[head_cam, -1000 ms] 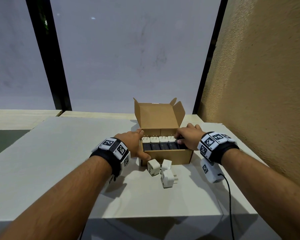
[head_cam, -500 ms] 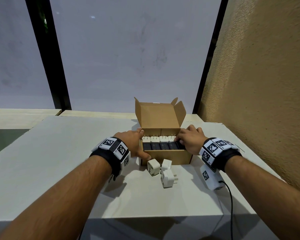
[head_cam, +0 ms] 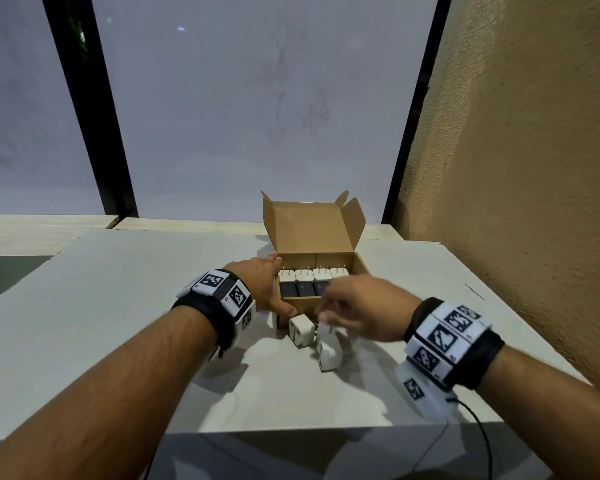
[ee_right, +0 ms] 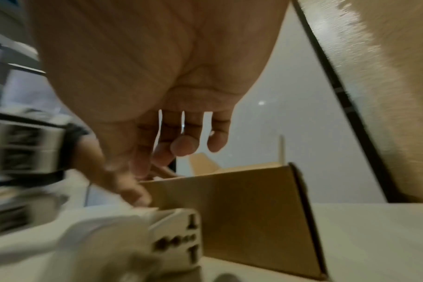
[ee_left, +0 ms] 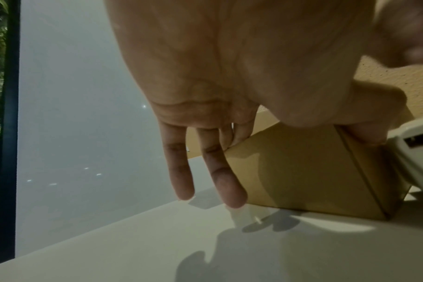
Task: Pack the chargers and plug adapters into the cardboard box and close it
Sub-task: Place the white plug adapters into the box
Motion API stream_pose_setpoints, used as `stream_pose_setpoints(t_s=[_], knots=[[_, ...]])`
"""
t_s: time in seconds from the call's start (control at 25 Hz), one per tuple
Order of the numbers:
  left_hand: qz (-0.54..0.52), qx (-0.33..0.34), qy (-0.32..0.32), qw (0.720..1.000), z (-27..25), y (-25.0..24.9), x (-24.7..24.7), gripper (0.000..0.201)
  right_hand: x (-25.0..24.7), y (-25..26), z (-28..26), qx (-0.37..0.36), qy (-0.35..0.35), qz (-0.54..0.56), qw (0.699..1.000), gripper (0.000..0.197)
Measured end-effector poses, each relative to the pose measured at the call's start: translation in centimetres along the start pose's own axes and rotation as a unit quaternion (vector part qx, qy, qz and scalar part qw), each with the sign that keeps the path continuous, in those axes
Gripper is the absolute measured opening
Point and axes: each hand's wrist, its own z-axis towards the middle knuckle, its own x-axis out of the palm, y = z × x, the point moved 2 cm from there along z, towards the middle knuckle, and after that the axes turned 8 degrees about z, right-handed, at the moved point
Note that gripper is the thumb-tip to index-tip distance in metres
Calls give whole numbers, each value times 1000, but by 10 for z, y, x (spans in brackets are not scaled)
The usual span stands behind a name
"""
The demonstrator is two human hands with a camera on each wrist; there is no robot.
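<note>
The cardboard box (head_cam: pixel 302 302) (ee_left: pixel 302 171) (ee_right: pixel 242 209) stands open on the table, lid flap (head_cam: pixel 309 225) upright. Inside lie a row of white chargers (head_cam: pixel 312 274) and a row of black ones (head_cam: pixel 297 289). My left hand (head_cam: pixel 264 289) (ee_left: pixel 229 76) rests flat against the box's left wall, fingers straight, thumb on the front corner. Three white plug adapters lie in front of the box: one (head_cam: pixel 301 329) (ee_right: pixel 176 238) on the left, one (head_cam: pixel 328 356) nearer me, one partly hidden under my right hand (head_cam: pixel 357 310) (ee_right: pixel 181 95). That hand hovers over them, blurred, fingers loosely curled and empty.
The pale table (head_cam: pixel 118 323) ends in a front edge close to me. A rough tan wall (head_cam: pixel 516 202) runs along the right side. A frosted window with black frames (head_cam: pixel 94 133) stands behind. A black cable (head_cam: pixel 478 431) hangs from my right wrist.
My right hand has left the box's right end and swung down and left to the loose adapters in front. The left hand stays on the box's left side.
</note>
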Motion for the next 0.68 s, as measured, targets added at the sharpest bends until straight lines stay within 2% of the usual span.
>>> stream_pose_setpoints(t_s=[0.08, 0.16, 0.28, 0.44, 0.48, 0.56, 0.64, 0.68], knots=[[-7, 2, -4, 1000, 1, 0, 1, 110, 13, 20, -15, -17, 85, -42, 995, 37], [-10, 3, -4, 1000, 1, 0, 0, 112, 24, 20, -22, 7, 122, -48, 991, 47], [-12, 0, -1, 1000, 1, 0, 1, 114, 30, 13, -25, 26, 113, -17, 993, 43], [-19, 1, 1, 1000, -1, 0, 2, 113, 22, 13, -28, -3, 117, -4, 993, 32], [-22, 3, 0, 1000, -1, 1, 3, 113, 13, 14, -28, -11, 103, 8, 995, 32], [-34, 4, -3, 999, -1, 2, 4, 113, -9, 13, -20, -11, 23, 48, 999, 35], [-39, 3, -2, 999, -1, 3, 5, 114, -30, 6, -1, 16, -62, 87, 994, 38], [-41, 3, -2, 999, 0, 3, 5, 114, -37, 2, 10, 33, -82, 110, 990, 40]])
